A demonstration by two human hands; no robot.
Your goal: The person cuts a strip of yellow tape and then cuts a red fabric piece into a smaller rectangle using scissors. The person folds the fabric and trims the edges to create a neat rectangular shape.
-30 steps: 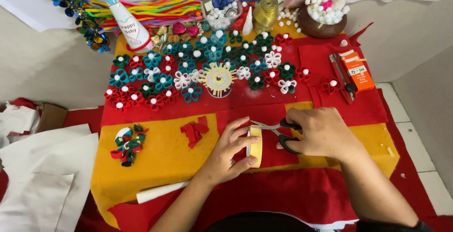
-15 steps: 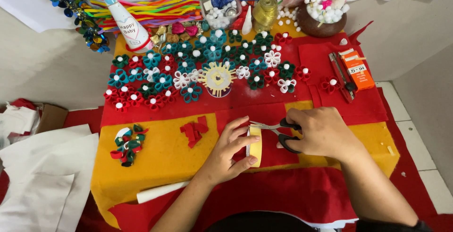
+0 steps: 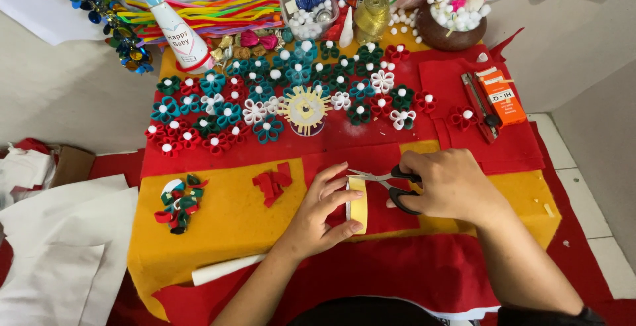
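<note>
Below the head camera, at the near middle of the felt-covered worktop (image 3: 232, 220), the left hand (image 3: 318, 217) pinches a narrow pale-yellow felt strip (image 3: 358, 203) between thumb and fingers, closed on it from the left. The strip stands with its long axis running away from the person, near end toward the body, far end toward the rows of flowers. The right hand (image 3: 450, 183) is wrapped through the black loops of a pair of steel-bladed scissors (image 3: 387, 181), gripping them firmly; their blades point leftward and meet the strip's far end, crossing its long axis at roughly a right angle. So the strip lies between the two hands, touching the left one and reached from the right by the blade tips only. How far the blades are parted I cannot tell.

Just left of the hands lies a small red folded felt bow (image 3: 271, 183), and farther left a cluster of red, green and white felt loops (image 3: 179, 203) on the yellow felt. A white paper roll (image 3: 222, 270) lies near the left forearm. Beyond the hands, rows of small red, teal, green and white felt flowers with white pompom centres (image 3: 265, 101) surround a pale-yellow fringed disc (image 3: 305, 107). A white cone party hat (image 3: 175, 34), a brown bowl of white pompoms (image 3: 454, 24) and an orange box (image 3: 500, 97) sit well apart at the far side.
</note>
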